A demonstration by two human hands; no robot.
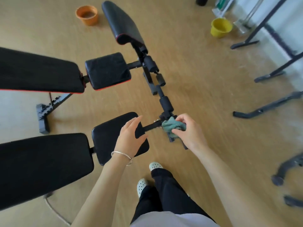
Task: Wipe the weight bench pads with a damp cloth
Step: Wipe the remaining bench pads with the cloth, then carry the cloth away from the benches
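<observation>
Clamping bunched teal cloth [173,126] in right hand [188,130], just right of near seat pad [106,140]. Resting left hand [130,138], fingers spread, on that pad's right edge.

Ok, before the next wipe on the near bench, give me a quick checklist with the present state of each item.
1. Cloth in hand: ok, the right hand grips the bunched green cloth.
2. Cloth on a pad: not ok, it is at the black frame bar, beyond the seat pad.
3. Left hand free: ok, open above the seat pad's end.
4. Cloth damp: cannot tell.
5. Buckets within reach: not ok, the orange bucket and yellow bucket stand far across the floor.
</observation>
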